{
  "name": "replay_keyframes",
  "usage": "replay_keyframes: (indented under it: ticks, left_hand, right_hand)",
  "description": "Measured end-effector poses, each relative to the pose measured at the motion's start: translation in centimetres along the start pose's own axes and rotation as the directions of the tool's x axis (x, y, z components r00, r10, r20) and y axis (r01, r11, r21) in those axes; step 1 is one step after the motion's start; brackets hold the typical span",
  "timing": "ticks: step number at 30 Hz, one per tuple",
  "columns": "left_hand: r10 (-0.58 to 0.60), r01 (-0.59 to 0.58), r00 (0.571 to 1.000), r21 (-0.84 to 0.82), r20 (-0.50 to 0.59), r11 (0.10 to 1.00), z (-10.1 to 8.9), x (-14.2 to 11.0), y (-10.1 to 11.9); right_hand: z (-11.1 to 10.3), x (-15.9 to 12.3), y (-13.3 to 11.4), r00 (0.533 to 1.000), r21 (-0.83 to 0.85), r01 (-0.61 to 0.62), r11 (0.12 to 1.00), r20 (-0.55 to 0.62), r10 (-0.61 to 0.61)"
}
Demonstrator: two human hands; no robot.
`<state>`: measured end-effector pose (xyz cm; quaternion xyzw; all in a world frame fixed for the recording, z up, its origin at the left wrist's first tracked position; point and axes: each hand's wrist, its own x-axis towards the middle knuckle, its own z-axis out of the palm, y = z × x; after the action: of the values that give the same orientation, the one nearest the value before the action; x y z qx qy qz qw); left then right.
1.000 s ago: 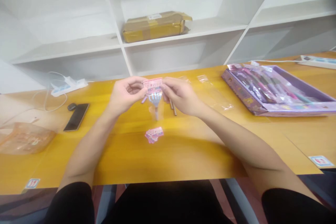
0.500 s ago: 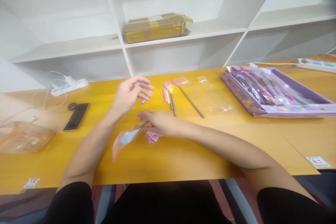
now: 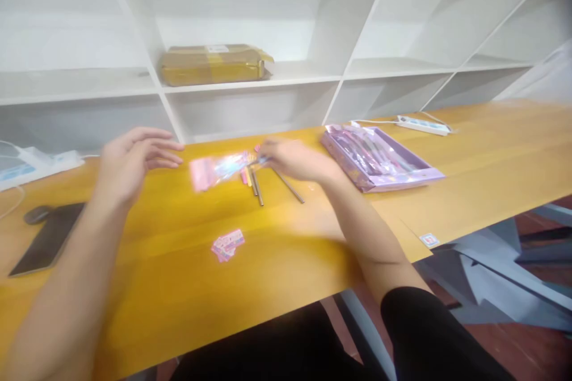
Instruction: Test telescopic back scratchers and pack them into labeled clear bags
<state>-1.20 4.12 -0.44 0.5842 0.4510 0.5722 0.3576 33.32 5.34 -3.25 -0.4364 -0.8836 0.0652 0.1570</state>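
My right hand [image 3: 292,159] is closed on the end of a small clear bag with a pink header card [image 3: 217,168] that holds a little fork. It holds the bag just above the yellow table [image 3: 179,286], beside several loose small forks [image 3: 259,181]. My left hand [image 3: 134,158] hovers to the left of the bag with its fingers spread and holds nothing. A small stack of pink cards [image 3: 227,244] lies on the table nearer to me.
A purple box of packed items [image 3: 379,158] lies right of my right hand. A black phone [image 3: 47,241] and a dark mouse [image 3: 36,214] lie at the left. A power strip [image 3: 422,125] sits further back. White shelves hold a brown parcel [image 3: 214,63].
My right hand has carried the bagged fork from in front of me up to the loose forks. My left hand has let go and opened. The view has turned to the right.
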Motion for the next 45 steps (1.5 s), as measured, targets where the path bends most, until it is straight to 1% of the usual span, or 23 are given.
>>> replay_keyframes:
  ticks: [1, 2, 3, 5, 6, 7, 10, 13, 16, 18, 20, 22, 24, 26, 30, 33, 35, 36, 37, 38, 39, 42, 45]
  left_hand:
    - [0.001, -0.001, 1.0, 0.004, -0.006, 1.0, -0.1, 0.1, 0.0]
    - [0.003, -0.003, 1.0, 0.009, -0.006, 1.0, -0.3, 0.1, -0.1]
    - [0.002, -0.002, 1.0, 0.013, -0.001, 1.0, -0.3, 0.2, -0.2]
    - [-0.008, 0.008, 1.0, 0.023, 0.013, 1.0, -0.4, 0.3, -0.5]
    - [-0.016, 0.015, 1.0, 0.03, 0.021, 0.999, -0.4, 0.3, -0.6]
    - [-0.024, 0.023, 0.999, 0.038, 0.028, 0.999, -0.4, 0.4, -0.8]
    - [-0.042, 0.04, 0.998, 0.061, 0.037, 0.997, -0.3, 0.5, -1.1]
    - [-0.056, 0.052, 0.997, 0.091, 0.044, 0.995, -0.1, 0.5, -1.4]
    - [-0.088, 0.081, 0.994, 0.118, 0.061, 0.99, 0.2, 0.4, -1.6]
    - [-0.11, 0.1, 0.991, 0.126, 0.076, 0.987, 0.3, 0.5, -1.8]
    - [-0.116, 0.104, 0.989, 0.129, 0.09, 0.986, 0.4, 0.6, -2.1]
    - [-0.112, 0.099, 0.989, 0.134, 0.098, 0.986, 0.3, 0.7, -2.4]
    - [-0.113, 0.098, 0.988, 0.141, 0.102, 0.985, 0.3, 0.8, -2.8]
    - [-0.116, 0.1, 0.987, 0.142, 0.11, 0.985, 0.2, 0.9, -3.1]
    - [-0.133, 0.111, 0.98, 0.15, 0.146, 0.982, 0.1, 1.2, -3.6]
    - [-0.145, 0.117, 0.975, 0.167, 0.17, 0.979, 0.2, 1.2, -3.8]
    - [-0.155, 0.123, 0.971, 0.18, 0.179, 0.976, 0.3, 1.2, -3.9]
    - [-0.162, 0.127, 0.969, 0.187, 0.184, 0.974, 0.4, 1.2, -3.9]
    - [-0.166, 0.129, 0.967, 0.195, 0.191, 0.972, 0.4, 1.2, -4.0]
    - [-0.167, 0.127, 0.966, 0.203, 0.197, 0.971, 0.4, 1.2, -4.1]
    - [-0.164, 0.121, 0.965, 0.208, 0.204, 0.971, 0.4, 1.2, -4.2]
    - [-0.148, 0.1, 0.965, 0.217, 0.216, 0.971, 0.2, 1.2, -4.3]
    - [-0.135, 0.088, 0.969, 0.217, 0.208, 0.972, 0.0, 1.2, -4.2]
  right_hand:
    - [-1.5, -0.7, 2.0, 0.994, -0.07, -0.104, 0.992, -0.024, 0.102]
    - [-2.9, -1.4, 4.2, 0.972, -0.136, -0.23, 0.964, -0.071, 0.222]
    - [-4.0, -2.3, 6.3, 0.932, -0.183, -0.358, 0.916, -0.131, 0.338]
    - [-5.7, -4.3, 10.5, 0.817, -0.215, -0.572, 0.792, -0.231, 0.528]
    - [-6.4, -5.4, 12.3, 0.742, -0.181, -0.664, 0.725, -0.277, 0.61]
    - [-6.9, -6.6, 13.9, 0.652, -0.12, -0.748, 0.653, -0.32, 0.688]
    - [-7.7, -10.4, 17.4, 0.498, -0.065, -0.853, 0.518, -0.397, 0.771]
    - [-7.8, -13.5, 19.5, 0.384, -0.035, -0.914, 0.403, -0.393, 0.836]
    - [-7.5, -15.3, 20.8, 0.303, 0.005, -0.947, 0.322, -0.324, 0.896]
    - [-7.3, -15.8, 21.1, 0.276, 0.038, -0.953, 0.299, -0.296, 0.915]
    - [-7.3, -15.8, 21.0, 0.274, 0.067, -0.95, 0.306, -0.294, 0.916]
    - [-7.4, -15.3, 20.4, 0.296, 0.089, -0.937, 0.337, -0.306, 0.905]
    - [-7.7, -14.4, 19.4, 0.328, 0.101, -0.921, 0.377, -0.324, 0.887]
    - [-7.8, -13.1, 18.4, 0.379, 0.096, -0.897, 0.432, -0.34, 0.861]
    - [-7.2, -9.1, 16.4, 0.519, 0.043, -0.823, 0.566, -0.348, 0.781]
    - [-5.3, -5.2, 14.9, 0.624, -0.006, -0.757, 0.653, -0.305, 0.72]
    - [-3.1, -2.5, 13.5, 0.714, -0.067, -0.694, 0.717, -0.201, 0.671]
    - [-1.8, -1.2, 12.7, 0.771, -0.155, -0.636, 0.756, -0.089, 0.63]
    - [-0.3, 0.0, 11.8, 0.802, -0.188, -0.587, 0.787, -0.004, 0.597]
    - [1.3, 1.0, 10.9, 0.817, -0.199, -0.552, 0.81, 0.061, 0.573]
    - [3.0, 2.0, 10.0, 0.821, -0.209, -0.528, 0.823, 0.12, 0.557]
    - [7.4, 3.7, 7.7, 0.793, -0.234, -0.505, 0.831, 0.256, 0.554]
    - [9.8, 4.1, 6.6, 0.767, -0.252, -0.508, 0.824, 0.303, 0.566]
